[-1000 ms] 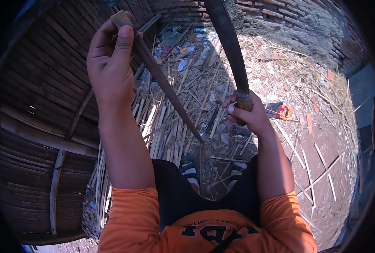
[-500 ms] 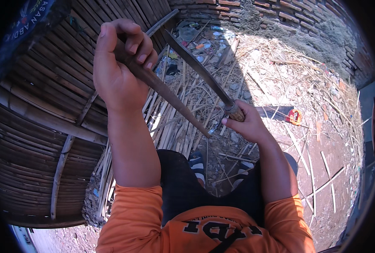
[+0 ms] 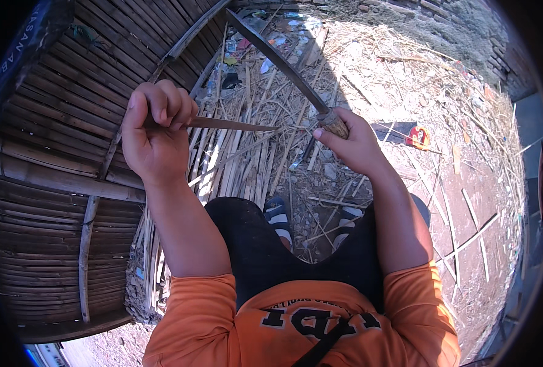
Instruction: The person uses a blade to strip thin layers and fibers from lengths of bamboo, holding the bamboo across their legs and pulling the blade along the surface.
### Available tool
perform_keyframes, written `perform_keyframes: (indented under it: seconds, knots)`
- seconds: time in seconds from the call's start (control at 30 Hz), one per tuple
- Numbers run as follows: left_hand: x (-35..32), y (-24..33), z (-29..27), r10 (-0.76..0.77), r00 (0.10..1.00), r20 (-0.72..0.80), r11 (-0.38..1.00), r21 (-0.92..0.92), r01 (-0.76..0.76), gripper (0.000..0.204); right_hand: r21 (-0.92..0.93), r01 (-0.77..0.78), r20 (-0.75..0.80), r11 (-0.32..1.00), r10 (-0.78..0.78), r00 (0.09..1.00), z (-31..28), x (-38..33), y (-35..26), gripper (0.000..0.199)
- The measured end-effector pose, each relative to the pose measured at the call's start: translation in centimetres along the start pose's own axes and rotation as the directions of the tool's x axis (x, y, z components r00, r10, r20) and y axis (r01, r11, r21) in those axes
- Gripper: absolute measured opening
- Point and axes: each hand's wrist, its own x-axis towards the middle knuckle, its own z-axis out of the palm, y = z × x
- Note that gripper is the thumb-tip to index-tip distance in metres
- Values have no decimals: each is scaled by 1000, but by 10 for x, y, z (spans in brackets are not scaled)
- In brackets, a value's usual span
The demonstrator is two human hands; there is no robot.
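Your left hand (image 3: 156,136) has fingers curled round one end of a brown strip (image 3: 227,124), which points right above the split sticks (image 3: 221,174). Your right hand (image 3: 358,144) has fingers wrapped round the wooden handle (image 3: 334,124) of a long knife (image 3: 285,66), blade slanting up-left (clear of the strip).

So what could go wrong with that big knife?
The right hand holds a big knife with no cover; if it slipped, it might cut the left hand gripping the brown strip. If dropped, it could also hurt the sandalled feet on the ground nearby.
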Motion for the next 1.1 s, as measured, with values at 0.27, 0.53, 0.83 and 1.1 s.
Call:
perform_keyframes:
  seconds: [0.27, 0.53, 0.83, 1.1]
  knots:
    - [12, -26, -16, 39, 992, 120, 999, -37, -34, 44, -45, 4, -5, 999, -4, 1000, 16, 5, 13, 47]
    - [-15, -12, -73, 132, 991, -24, 984, -118, -134, 43, 35, 26, 13, 999, -26, 1000, 96, -6, 4, 45]
    - [-23, -17, -88, 147, 987, -56, 986, -75, -151, 44, -230, -158, 166, 960, 199, 966, 144, 8, 51, 34]
    - [-25, -15, -98, 91, 978, 189, 988, -142, -64, 41, -181, -68, 246, 981, 112, 963, 169, -9, 49, 36]
